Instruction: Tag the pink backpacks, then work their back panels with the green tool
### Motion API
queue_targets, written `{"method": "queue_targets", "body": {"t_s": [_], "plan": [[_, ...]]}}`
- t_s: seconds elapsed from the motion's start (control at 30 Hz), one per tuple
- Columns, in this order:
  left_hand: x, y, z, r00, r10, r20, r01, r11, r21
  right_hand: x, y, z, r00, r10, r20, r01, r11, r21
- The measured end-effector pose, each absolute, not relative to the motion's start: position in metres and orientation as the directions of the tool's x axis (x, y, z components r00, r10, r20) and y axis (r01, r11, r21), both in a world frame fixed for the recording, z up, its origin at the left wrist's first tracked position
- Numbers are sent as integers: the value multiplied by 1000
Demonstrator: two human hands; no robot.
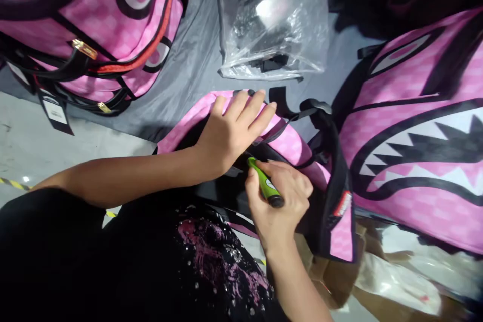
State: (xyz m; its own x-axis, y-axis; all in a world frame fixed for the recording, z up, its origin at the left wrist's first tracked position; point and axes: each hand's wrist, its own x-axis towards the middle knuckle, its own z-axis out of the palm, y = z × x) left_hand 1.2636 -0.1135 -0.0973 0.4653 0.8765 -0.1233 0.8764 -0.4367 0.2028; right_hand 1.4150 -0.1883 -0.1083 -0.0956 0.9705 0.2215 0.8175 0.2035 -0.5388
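A pink and black backpack (296, 145) lies in front of me, its dark side towards me and a black shoulder strap (337, 181) at its right. My left hand (228, 133) lies across its pink upper edge, fingers spread and pressing on the fabric. Wrapped in my right hand (283, 193) is a thick green handheld tool with a black end (264, 181). It points up and left at the dark fabric beside my left hand. Its working tip is hidden, so its exact kind does not show.
Another pink backpack (139, 35) with eye patches stands at the upper left, a hang tag (56, 110) below it. A clear plastic bag (271, 25) lies on the grey cover (196, 45). To the right is a shark-mouth backpack (411, 126); crumpled plastic (400, 282) lies below.
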Motion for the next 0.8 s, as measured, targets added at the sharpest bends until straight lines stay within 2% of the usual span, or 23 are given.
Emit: {"method": "queue_targets", "body": {"t_s": [0.1,0.27,0.33,0.5,0.63,0.8], "plan": [[1258,-129,-97,477,870,-129,877,-461,135,1402,-205,-120,-78,964,254,784,216,-581],[1238,-140,-102,509,859,-58,860,-504,74,1373,-229,-139,55,887,459,848,201,-491],[1233,-139,-105,509,861,-19,859,-506,80,1367,-230,-141,83,867,491,848,197,-492],[1233,-133,-112,485,874,29,868,-485,111,1374,-216,-137,61,899,434,853,180,-491],[1236,-133,-117,480,877,35,873,-481,85,1378,-208,-137,26,937,349,801,189,-568],[1233,-126,-117,502,865,-18,864,-499,70,1385,-207,-133,28,947,319,836,153,-527]]}}
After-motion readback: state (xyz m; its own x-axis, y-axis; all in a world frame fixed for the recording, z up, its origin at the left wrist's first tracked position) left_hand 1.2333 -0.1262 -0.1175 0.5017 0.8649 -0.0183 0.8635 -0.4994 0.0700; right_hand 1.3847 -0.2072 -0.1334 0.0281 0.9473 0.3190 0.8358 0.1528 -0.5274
